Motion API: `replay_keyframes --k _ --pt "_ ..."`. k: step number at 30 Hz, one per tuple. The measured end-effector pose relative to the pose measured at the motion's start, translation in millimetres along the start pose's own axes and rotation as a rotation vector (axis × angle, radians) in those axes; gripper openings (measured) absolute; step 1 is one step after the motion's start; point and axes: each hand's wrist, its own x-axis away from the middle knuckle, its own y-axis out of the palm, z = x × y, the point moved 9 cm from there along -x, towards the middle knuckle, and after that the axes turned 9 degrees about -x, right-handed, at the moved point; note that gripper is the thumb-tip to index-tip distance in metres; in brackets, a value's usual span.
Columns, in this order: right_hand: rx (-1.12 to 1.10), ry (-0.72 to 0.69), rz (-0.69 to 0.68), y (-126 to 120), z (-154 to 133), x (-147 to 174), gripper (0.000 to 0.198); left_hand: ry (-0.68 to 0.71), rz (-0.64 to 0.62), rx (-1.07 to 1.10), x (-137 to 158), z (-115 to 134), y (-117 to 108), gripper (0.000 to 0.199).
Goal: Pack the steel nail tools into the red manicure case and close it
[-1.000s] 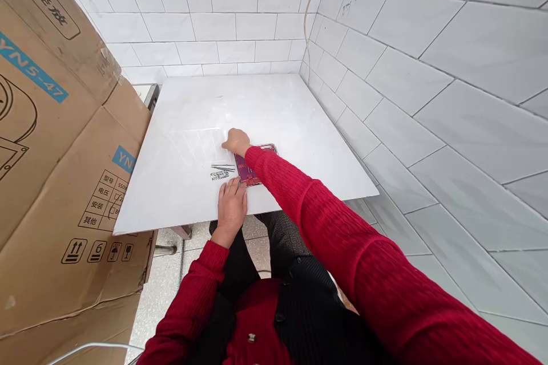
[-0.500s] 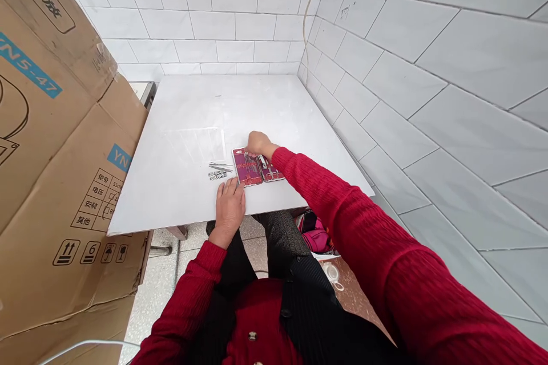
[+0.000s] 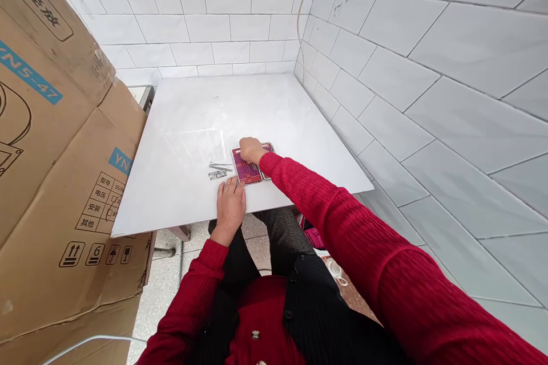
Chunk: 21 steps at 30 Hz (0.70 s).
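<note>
An open manicure set case, dark red with a purple lining, lies near the front of the table. Slim metal tools sit in it; my right forearm and sleeve cover much of its right half. My right hand is over the case's left half, fingers curled closed and pointing down. Whatever is between those fingers is hidden. Flat on the table, fingers stretched out, my left hand touches or nearly touches the case's lower left corner. Just left of the case lies a small heap of thin dark and silvery metal pieces.
The white table meets tiled walls at the back and right. A large cardboard box stands along its left side. A cable hangs in the back corner. Pink items lie below the table's front edge.
My right hand has shifted slightly left and down, from the case's upper middle onto its left half. My left hand stays in place. The view has tilted slightly.
</note>
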Motion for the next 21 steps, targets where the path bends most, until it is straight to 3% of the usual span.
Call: replay_keyframes --k 8,21 --pt "0.072 0.031 -0.055 0.1 -0.3 -6.7 0.033 0.003 0.014 0.021 0.0 0.0 -0.8 0.04" --pt "-0.188 0.066 -0.024 3.8 15.1 -13.7 0.013 0.001 0.006 0.025 0.4 -0.6 0.5 0.04"
